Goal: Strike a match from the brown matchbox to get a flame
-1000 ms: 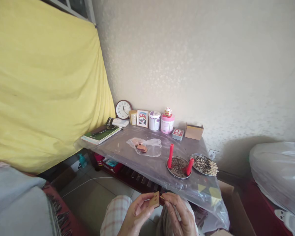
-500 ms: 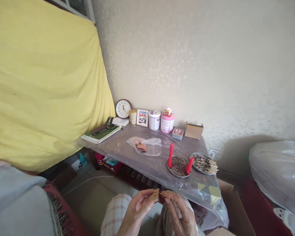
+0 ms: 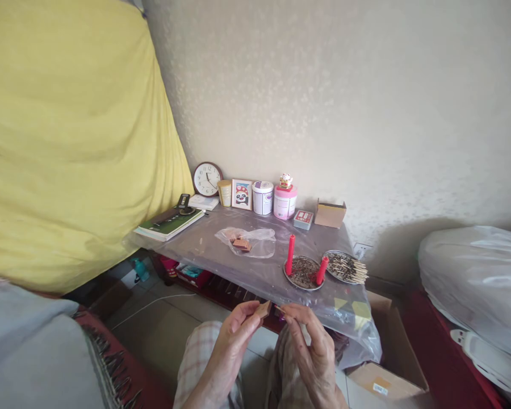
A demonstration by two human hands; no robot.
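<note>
My left hand [image 3: 234,335] grips a small brown matchbox [image 3: 263,309] between thumb and fingers, in front of the table's near edge. Close to its right, my right hand [image 3: 309,341] pinches a thin matchstick [image 3: 280,309], its tip pointing toward the box; a narrow gap shows between them. On the table, two red candles [image 3: 290,255] stand on a round metal plate [image 3: 303,287] covered with dark bits, one tall and one short and tilted. Beside it, another plate [image 3: 330,278] bears many used matchsticks [image 3: 353,270]. More matchboxes [image 3: 242,245] lie on a clear plastic bag [image 3: 264,245].
The low table [image 3: 196,250] has a plastic cover. Along the wall stand a clock [image 3: 208,179], a paper cup, a panda picture, two tubs [image 3: 263,199], a tin and a cardboard piece [image 3: 330,215]. A cardboard box [image 3: 394,341] sits on the floor at right.
Both hands have risen slightly, and the matchbox has turned so that its broad face shows less. The match has come a little away from the box. The view has shifted slightly.
</note>
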